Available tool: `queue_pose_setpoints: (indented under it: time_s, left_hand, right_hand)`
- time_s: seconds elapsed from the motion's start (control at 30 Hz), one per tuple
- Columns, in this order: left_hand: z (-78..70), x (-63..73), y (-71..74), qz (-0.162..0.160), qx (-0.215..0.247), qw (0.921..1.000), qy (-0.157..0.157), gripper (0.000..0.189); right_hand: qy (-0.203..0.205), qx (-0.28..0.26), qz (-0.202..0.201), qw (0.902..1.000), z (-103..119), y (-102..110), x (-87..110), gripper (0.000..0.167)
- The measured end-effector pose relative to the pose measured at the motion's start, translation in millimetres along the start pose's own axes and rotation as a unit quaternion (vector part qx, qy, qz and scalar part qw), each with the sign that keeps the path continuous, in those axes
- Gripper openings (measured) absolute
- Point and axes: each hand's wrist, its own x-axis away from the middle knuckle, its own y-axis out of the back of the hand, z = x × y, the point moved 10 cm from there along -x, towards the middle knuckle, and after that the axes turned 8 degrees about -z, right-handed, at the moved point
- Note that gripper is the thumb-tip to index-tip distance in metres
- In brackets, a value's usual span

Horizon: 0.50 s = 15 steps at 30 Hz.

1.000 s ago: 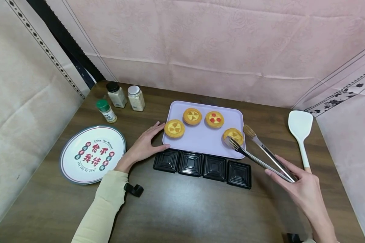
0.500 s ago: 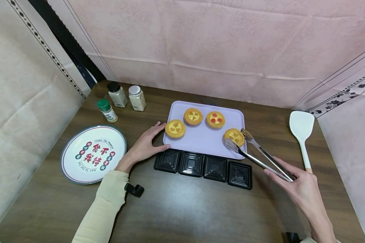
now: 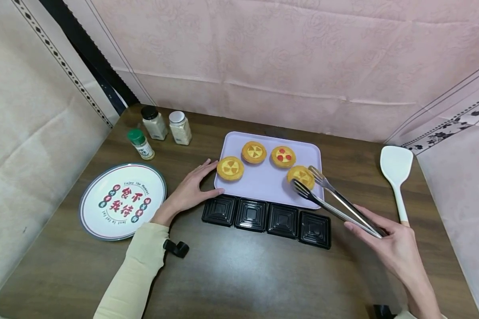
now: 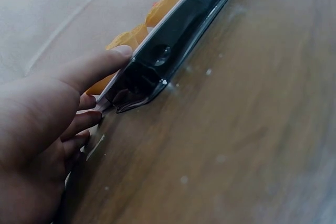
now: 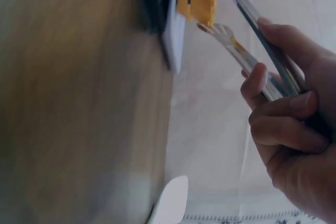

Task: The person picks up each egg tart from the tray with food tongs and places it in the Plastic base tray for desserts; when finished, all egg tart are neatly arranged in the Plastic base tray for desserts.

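Observation:
My right hand (image 3: 397, 248) holds a pair of metal tongs (image 3: 349, 208) with fork-like ends. The tips stand on either side of a yellow egg tart (image 3: 300, 177) at the right of the lilac tray (image 3: 263, 187); whether the tart is off the tray I cannot tell. My left hand (image 3: 189, 191) rests at the tray's left end, its thumb at the front corner and its straight fingers along the side. Near those fingers lies another yellow tart (image 3: 230, 169). Farther back on the tray are a third yellow tart (image 3: 253, 152) and one with red spots (image 3: 283, 157).
Black square-moulded trays (image 3: 249, 215) line the lilac tray's front edge. A round white plate (image 3: 123, 201) with red lettering lies at left, behind it a green-capped shaker (image 3: 141, 144), a black-capped jar (image 3: 155, 123) and a white-capped jar (image 3: 180, 128). A white spatula (image 3: 396, 170) lies at right.
The tong ends have moved left and come closer together around the right-hand tart, which has shifted a little left and back. My left hand stays at the tray's end.

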Motion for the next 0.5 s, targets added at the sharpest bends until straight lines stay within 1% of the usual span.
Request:
queue_pose_setpoints:
  time_s: [0.1,0.13,0.27,0.33,0.43,0.5]
  left_hand:
    - [-0.1,-0.1,1.6,-0.004,-0.001,1.0000,-0.001,0.082]
    - [-0.1,-0.1,1.9,-0.005,-0.002,1.0000,-0.002,0.081]
    - [-1.5,0.1,2.3,-0.008,-0.005,0.9999,-0.009,0.077]
    - [-3.1,0.4,2.7,-0.009,-0.005,0.9998,-0.015,0.076]
    - [-5.1,0.7,3.2,-0.010,-0.001,0.9997,-0.021,0.072]
    - [-4.9,0.6,3.1,-0.009,-0.001,0.9998,-0.018,0.070]
  right_hand:
    - [0.030,-0.042,0.023,0.9984,22,-12,-2.3,0.051]
    - [0.048,-0.058,0.032,0.9967,32,-17,-2.7,0.052]
    - [0.102,-0.094,0.075,0.9874,67,-45,0.5,0.050]
    - [0.121,-0.105,0.101,0.9819,81,-61,3.3,0.048]
    - [0.131,-0.111,0.137,0.9756,96,-84,7.0,0.045]
    - [0.134,-0.116,0.155,0.9720,102,-95,8.8,0.045]
